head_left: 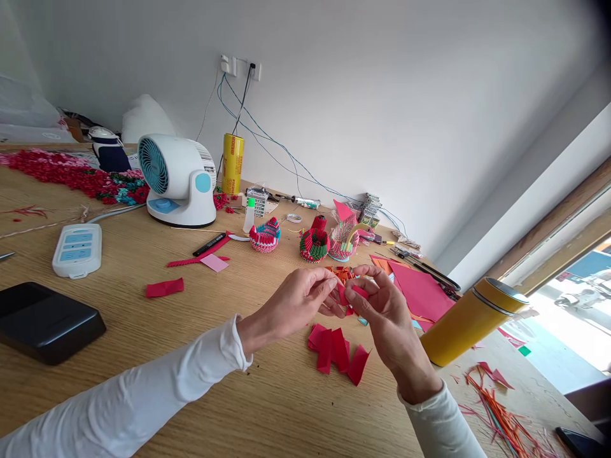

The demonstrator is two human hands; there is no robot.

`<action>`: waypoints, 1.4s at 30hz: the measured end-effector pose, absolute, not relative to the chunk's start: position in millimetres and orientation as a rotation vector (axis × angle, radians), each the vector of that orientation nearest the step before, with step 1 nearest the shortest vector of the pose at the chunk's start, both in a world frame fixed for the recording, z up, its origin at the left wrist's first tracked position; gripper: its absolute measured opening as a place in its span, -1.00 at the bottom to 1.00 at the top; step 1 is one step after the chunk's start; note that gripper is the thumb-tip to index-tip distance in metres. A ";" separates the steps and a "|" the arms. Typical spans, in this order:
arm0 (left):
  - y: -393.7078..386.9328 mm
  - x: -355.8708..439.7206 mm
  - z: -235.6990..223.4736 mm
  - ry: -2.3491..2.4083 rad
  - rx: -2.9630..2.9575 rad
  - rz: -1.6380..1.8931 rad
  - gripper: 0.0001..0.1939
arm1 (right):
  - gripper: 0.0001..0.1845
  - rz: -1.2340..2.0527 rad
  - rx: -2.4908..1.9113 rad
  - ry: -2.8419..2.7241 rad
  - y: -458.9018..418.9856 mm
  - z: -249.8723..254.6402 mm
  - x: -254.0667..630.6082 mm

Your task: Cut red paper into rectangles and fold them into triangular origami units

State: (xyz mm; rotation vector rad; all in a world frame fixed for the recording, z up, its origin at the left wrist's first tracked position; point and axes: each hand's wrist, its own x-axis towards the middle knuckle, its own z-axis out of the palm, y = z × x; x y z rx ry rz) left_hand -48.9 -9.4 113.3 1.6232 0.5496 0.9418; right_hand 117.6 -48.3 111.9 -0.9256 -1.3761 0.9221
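Note:
A small piece of red paper (342, 294) is held up between my two hands above the table. My left hand (305, 296) pinches its left side between thumb and fingertips. On the other side my right hand (384, 312) grips it with thumb and forefinger, the remaining fingers curled. The paper looks bent or folded, but the fingers cover part of it. Below the hands lies a loose pile of red paper strips (340, 351). Just behind the fingers are orange folded paper pieces (340, 272), partly hidden.
A yellow thermos (470, 321) stands to the right, near red paper sheets (422, 289) and thin paper offcuts (499, 407). Folded-paper baskets (265, 235) sit farther back. Leftward are a white fan (184, 178), a power strip (77, 250), a black box (48, 321) and a single red strip (165, 288).

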 end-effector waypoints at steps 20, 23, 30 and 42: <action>-3.2 -46.8 106.6 0.516 1.455 1.075 -0.72 | -0.67 0.837 -0.958 -1.382 -46.7 113.6 119.2; -2.9 -46.3 106.7 0.528 1.449 1.069 -0.71 | -0.68 0.804 -0.949 -1.372 -45.4 112.6 119.1; -2.6 -44.9 106.7 0.510 1.429 1.019 -0.74 | -0.67 0.825 -0.972 -1.374 -46.5 111.3 118.7; -9.6 -47.0 114.0 0.550 1.475 1.024 -0.76 | -0.87 0.837 -0.944 -1.363 -46.1 107.9 119.1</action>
